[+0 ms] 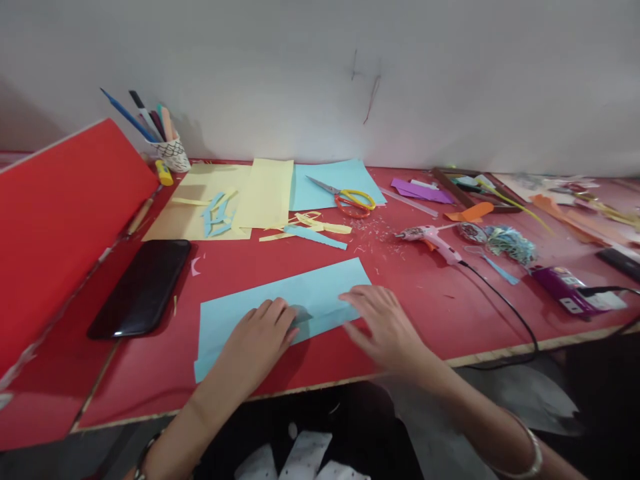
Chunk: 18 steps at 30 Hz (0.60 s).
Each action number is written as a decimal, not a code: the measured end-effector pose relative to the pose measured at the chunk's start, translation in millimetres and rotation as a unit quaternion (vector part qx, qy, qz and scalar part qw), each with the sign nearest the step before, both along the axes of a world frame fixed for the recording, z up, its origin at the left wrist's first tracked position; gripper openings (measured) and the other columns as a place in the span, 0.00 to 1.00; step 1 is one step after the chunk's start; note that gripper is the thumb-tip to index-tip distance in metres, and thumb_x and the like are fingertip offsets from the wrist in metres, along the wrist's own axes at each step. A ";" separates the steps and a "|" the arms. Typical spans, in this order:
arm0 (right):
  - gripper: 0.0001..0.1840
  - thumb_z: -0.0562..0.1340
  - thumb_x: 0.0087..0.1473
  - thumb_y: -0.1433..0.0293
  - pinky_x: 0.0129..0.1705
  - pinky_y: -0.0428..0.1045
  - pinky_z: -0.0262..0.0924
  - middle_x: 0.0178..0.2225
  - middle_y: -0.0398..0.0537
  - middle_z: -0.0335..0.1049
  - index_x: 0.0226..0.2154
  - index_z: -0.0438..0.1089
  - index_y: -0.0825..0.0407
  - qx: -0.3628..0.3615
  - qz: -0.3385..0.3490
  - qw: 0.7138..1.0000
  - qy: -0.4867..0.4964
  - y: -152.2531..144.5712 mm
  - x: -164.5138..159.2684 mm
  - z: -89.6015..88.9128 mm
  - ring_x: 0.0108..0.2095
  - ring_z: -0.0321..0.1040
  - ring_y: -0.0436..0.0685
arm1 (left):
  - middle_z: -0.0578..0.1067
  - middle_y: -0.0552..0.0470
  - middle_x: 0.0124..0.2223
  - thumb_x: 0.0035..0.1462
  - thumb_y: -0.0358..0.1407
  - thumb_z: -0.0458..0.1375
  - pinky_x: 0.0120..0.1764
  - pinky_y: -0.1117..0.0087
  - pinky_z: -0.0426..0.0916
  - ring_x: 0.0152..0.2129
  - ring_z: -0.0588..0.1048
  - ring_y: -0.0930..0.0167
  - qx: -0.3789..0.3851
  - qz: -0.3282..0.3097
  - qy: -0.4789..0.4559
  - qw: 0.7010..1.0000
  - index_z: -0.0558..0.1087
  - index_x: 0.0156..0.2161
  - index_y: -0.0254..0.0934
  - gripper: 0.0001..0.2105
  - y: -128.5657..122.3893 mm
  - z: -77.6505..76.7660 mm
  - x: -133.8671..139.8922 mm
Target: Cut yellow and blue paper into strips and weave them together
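Note:
A sheet of light blue paper [280, 293] lies near the table's front edge, with a narrow fold along its near side. My left hand [267, 327] rests on the middle of it, fingers bent and pressed down on the folded edge; part of the paper is hidden beneath. Over the sheet's right end is my right hand [383, 320], slightly blurred, thumb apart from the fingers and holding nothing. Beyond the sheet, scissors [345, 198] with yellow and red handles lie on another blue sheet [327, 173]. Cut paper strips [320, 237] are scattered nearby.
A black phone [143, 290] lies left, beside a leaning red board [70, 220]. Behind stands a pen cup [173, 155]. A pink glue gun [433, 241] with a cord lies right, near a purple power strip [570, 290]. Cream paper sheets [267, 193] lie at the back.

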State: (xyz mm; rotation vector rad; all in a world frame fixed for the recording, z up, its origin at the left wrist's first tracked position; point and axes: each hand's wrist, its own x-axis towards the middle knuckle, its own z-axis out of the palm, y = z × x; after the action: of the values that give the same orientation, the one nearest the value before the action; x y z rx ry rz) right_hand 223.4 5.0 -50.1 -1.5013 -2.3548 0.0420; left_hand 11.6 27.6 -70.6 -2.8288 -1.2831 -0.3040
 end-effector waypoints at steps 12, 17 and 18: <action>0.12 0.50 0.53 0.77 0.34 0.49 0.40 0.23 0.43 0.65 0.22 0.61 0.54 -0.060 0.045 0.997 -0.025 14.4 -40.6 -20.6 0.26 0.58 0.50 | 0.67 0.55 0.19 0.49 0.21 0.46 0.20 0.71 0.59 0.15 0.67 0.71 0.108 -0.086 -0.005 0.990 0.61 0.24 0.36 0.10 7.2 2.5 19.9; 0.15 0.47 0.56 0.74 0.31 0.47 0.36 0.20 0.40 0.62 0.21 0.60 0.54 -0.049 0.087 0.993 0.065 9.2 -31.6 -18.0 0.23 0.54 0.48 | 0.65 0.58 0.15 0.54 0.24 0.43 0.18 0.72 0.55 0.12 0.64 0.74 0.136 -0.150 -0.043 0.978 0.59 0.22 0.37 0.12 8.8 3.4 8.3; 0.16 0.47 0.57 0.72 0.31 0.47 0.36 0.20 0.40 0.61 0.21 0.60 0.54 -0.044 0.088 0.992 0.077 8.2 -29.2 -16.6 0.23 0.54 0.48 | 0.64 0.58 0.15 0.55 0.24 0.42 0.18 0.73 0.54 0.12 0.64 0.75 0.139 -0.157 -0.045 0.977 0.59 0.22 0.37 0.13 9.3 3.9 3.8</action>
State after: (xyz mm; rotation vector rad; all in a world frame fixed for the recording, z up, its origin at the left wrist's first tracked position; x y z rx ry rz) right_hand 194.2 13.2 -66.7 -1.2740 -2.3806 0.2985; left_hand 15.4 36.9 -66.6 -2.7871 -0.7272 -0.5745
